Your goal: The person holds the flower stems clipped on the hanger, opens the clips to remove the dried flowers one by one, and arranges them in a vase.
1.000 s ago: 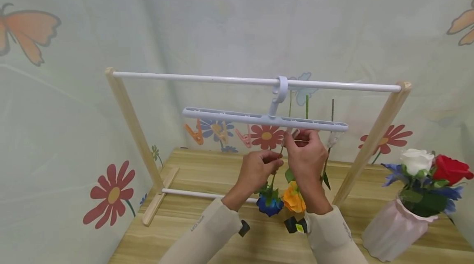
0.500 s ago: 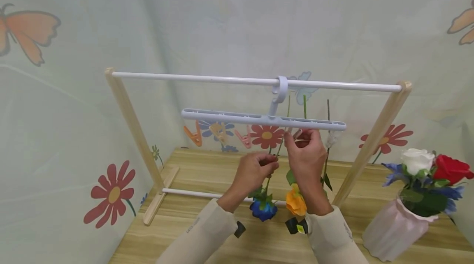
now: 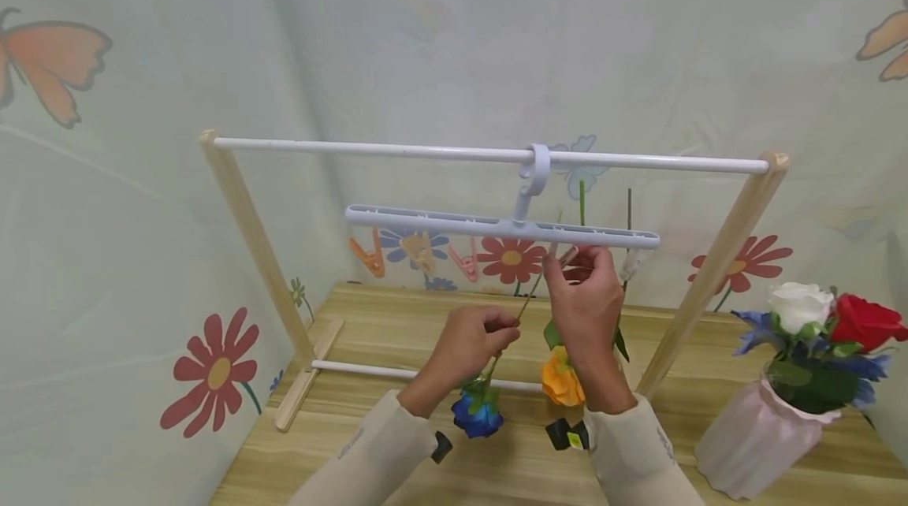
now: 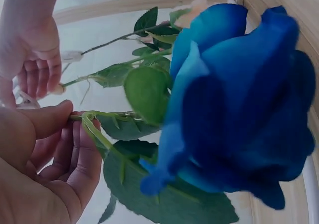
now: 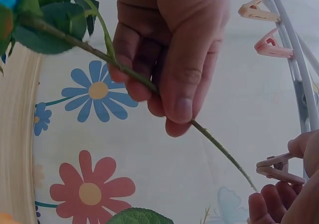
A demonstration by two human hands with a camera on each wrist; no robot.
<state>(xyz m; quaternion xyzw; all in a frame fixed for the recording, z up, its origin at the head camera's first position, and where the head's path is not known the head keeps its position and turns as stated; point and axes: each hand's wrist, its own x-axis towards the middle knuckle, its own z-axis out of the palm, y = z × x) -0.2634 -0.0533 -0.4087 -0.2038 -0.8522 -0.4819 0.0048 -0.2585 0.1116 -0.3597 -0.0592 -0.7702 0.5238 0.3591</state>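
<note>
My left hand [image 3: 471,344] pinches the stem [image 5: 219,144] of a blue artificial rose [image 4: 239,104] between thumb and fingers, with the bloom hanging head down. The thin stem slants up toward my right hand [image 3: 589,293], which pinches a pale clothes peg [image 5: 279,168] under the light-blue hanger [image 3: 440,221]. In the right wrist view the stem's far end passes close by the right fingertips. An orange rose [image 3: 563,378] hangs upside down just beside the right forearm, its green stem rising behind the hanger. Behind the right hand, a clear peg [image 3: 631,263] grips a darker stem.
The hanger hooks over the white rail [image 3: 369,149] of a wooden-legged stand. Orange [image 3: 370,255], cream [image 3: 422,252] and pink [image 3: 464,262] pegs dangle at its left. A pink vase [image 3: 762,439] with white and red roses stands on the wooden table at right.
My left hand has moved down and left with the blue rose. Its stem's upper end has dropped from well above the hanger to near it. The right hand stays at the peg.
</note>
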